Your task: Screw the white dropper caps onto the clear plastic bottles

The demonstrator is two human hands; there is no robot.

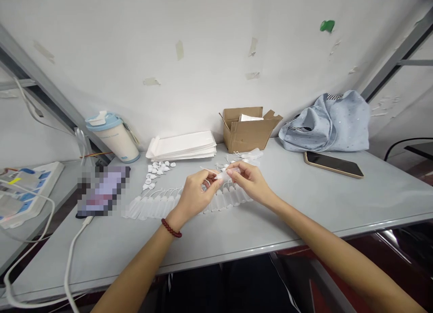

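Observation:
Above the middle of the grey table, my left hand and my right hand meet at a small translucent plastic bottle. Both pinch it between fingers and thumb, and a thin white stem sticks out towards the left. Under my hands lies a row of similar bottles with thin loops at their tops, partly hidden by my hands. A heap of small white plastic caps sits beyond my left hand.
A stack of white paper bags, an open cardboard box and a lidded tumbler stand along the wall. A light blue cloth bag and a smartphone lie to the right. A pixelated device with a white cable lies left.

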